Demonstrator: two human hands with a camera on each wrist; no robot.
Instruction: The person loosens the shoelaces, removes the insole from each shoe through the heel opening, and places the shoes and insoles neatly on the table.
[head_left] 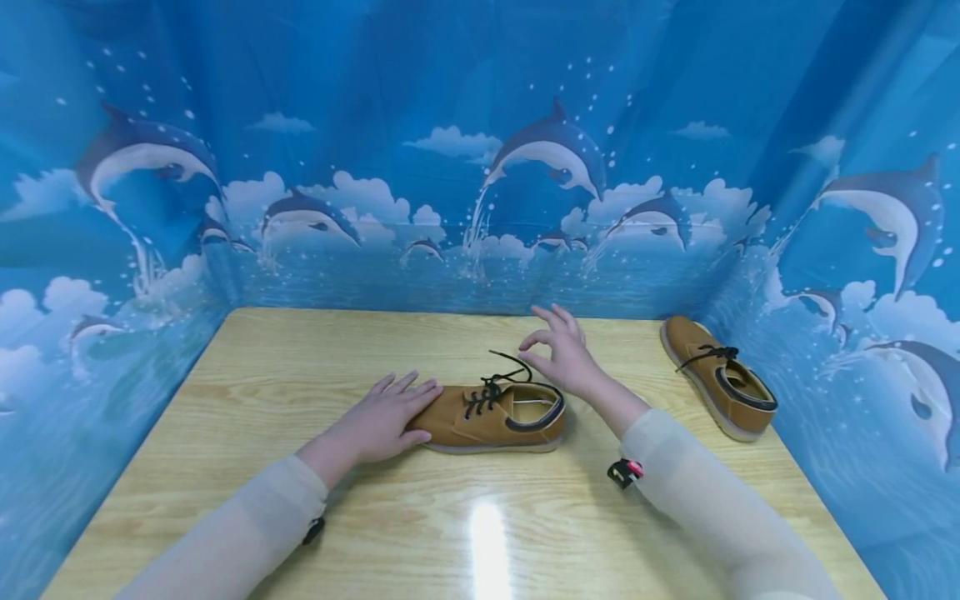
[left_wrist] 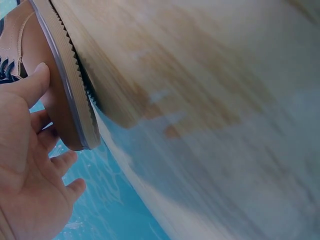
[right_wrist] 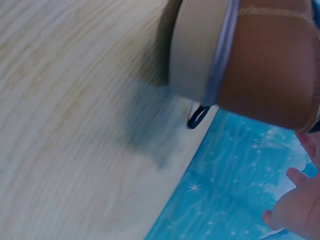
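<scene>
A tan lace-up shoe with dark lacing sits sole-down on the table, toe pointing left. My left hand holds its toe, thumb on the near side and fingers spread over the far side; the left wrist view shows the thumb against the brown upper. Above the shoe opening, my right hand pinches a dark shoelace between thumb and index finger, the other fingers raised. In the right wrist view, the shoe's heel hides part of that hand.
A matching tan shoe rests at the table's right edge, its lace tied. The wooden table has a bright reflection near its front. Blue dolphin-printed curtain encloses the back and both sides.
</scene>
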